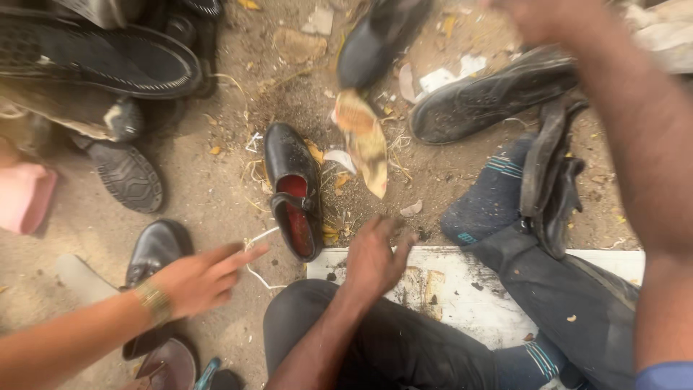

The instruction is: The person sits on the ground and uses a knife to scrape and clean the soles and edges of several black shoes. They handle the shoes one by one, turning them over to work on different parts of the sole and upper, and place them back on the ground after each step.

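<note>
Left hand (372, 260) at centre, fingers spread, fingertips pressed to the dirt at the top edge of a white board (476, 289); it holds nothing. Nearest thing: small black shoe (292, 188) with red lining, lying at 10 o'clock from that hand, just beside it and not touching, toe pointing to 12. Right hand (538, 18) at the frame's top edge, 1 o'clock from the left hand, cropped and blurred; can't tell its grip. At 9 o'clock from it, a blurred black shoe (375, 40) with a tan, worn flap (364, 141) hanging below; whether it is held, can't tell. Below the right hand, at 7 o'clock, a black lace-up shoe (491, 97) on its side. White paper scraps (447, 76) just left of it, flat, torn-edged. Blue sock (491, 198) on the person's foot at 2 o'clock from the left hand, a black strap sandal (552, 180) leaning against it. Another person's hand (198, 278) enters from 8 o'clock, gold bracelet (153, 302) at the wrist, forefinger stretched toward the red-lined shoe, tip near a white string (256, 238). Brown shoe (155, 249) just behind that hand. Pink object (25, 195) at the left edge.
</note>
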